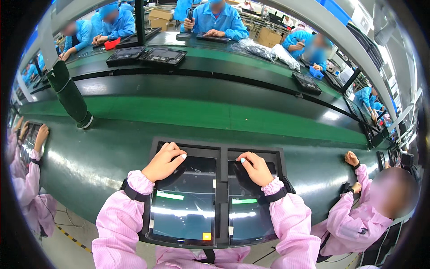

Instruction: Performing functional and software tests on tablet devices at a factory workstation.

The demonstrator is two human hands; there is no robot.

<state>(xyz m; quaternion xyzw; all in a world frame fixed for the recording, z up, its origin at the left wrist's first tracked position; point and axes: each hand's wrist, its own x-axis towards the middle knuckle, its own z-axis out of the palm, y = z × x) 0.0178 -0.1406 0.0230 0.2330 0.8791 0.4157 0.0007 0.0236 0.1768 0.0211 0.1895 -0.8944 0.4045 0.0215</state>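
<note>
My L hand (165, 162) is over the top L corner of the L tablet (183, 215), fingers (169, 146) bent & tips pointing R, thumb (179, 158) out toward the tablet's top edge. Bulk of that tablet lies below my fingers, i.e. on my body side, screen up. Gap btwn thumb & fingers looks small; can't tell if they've got hold of the edge or just rest there.

R hand (259, 169) is at the top end of the R tablet (251, 222), tips pointing L, near its top L corner, thumb nail pale. Fingers curled, little space btwn them & thumb; can't tell if there's a pinch on anything. Most of this tablet also runs from my fingers back toward me, R edge partly behind my R sleeve (293, 219).

Both tablets sit side by side in a blk tray (222, 193), one per compartment, divider btwn. Each dark screen has a green bar: L one (170, 195) upper L, R one (244, 201) approx. same ht. L screen also has an orange square (206, 236) low R. Tray's on the green table (112, 157), near edge by my lap.

Blk wristbands on both my arms over pink cuffs. Co-worker in pink (354, 219) to my R, w/ hands at the table; others in blue across, w/ blk devices (162, 55) on the far side.
</note>
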